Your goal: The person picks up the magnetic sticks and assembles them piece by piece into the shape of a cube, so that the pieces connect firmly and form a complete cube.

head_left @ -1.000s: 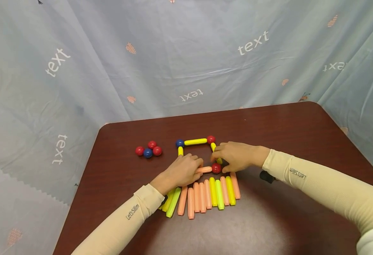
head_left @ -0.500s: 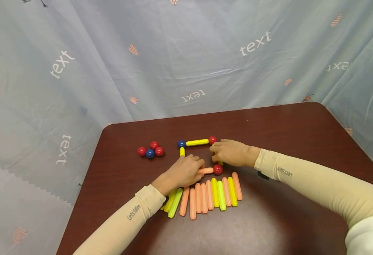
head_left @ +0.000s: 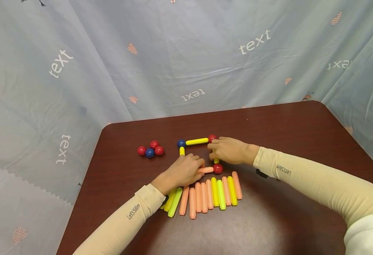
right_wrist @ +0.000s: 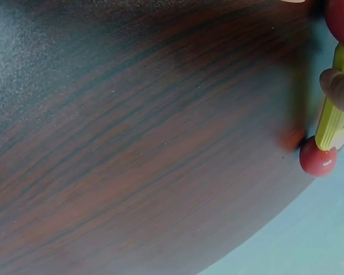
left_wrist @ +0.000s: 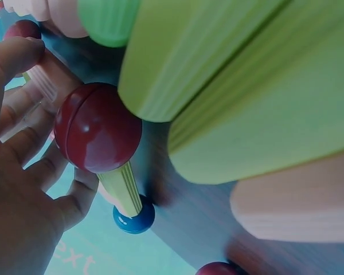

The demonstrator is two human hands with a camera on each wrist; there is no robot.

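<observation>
A four-sided frame of rods and balls lies on the table. My left hand (head_left: 183, 170) holds the salmon-pink rod (head_left: 207, 170) of its near side between thumb and fingers. Beside that palm is a red ball (left_wrist: 97, 129), hidden in the head view. My right hand (head_left: 229, 150) pinches the right-hand yellow rod (right_wrist: 332, 123), which runs between the near red ball (head_left: 218, 168) and the far red ball (head_left: 212, 138). Another yellow rod (head_left: 197, 141) spans the far side to a blue ball (head_left: 181, 143). The left yellow rod (head_left: 182, 151) is partly covered by my left hand.
Several pink, yellow and green rods (head_left: 204, 198) lie in a row on the near side of the frame. Loose red balls (head_left: 142, 151) cluster with one blue ball (head_left: 149, 153) to the left. A patterned curtain (head_left: 173, 63) hangs behind the dark table (head_left: 279, 131).
My right hand has shifted from around the near red ball farther up onto the right yellow rod, which now stands straighter between its balls. The left hand keeps its hold on the pink rod.
</observation>
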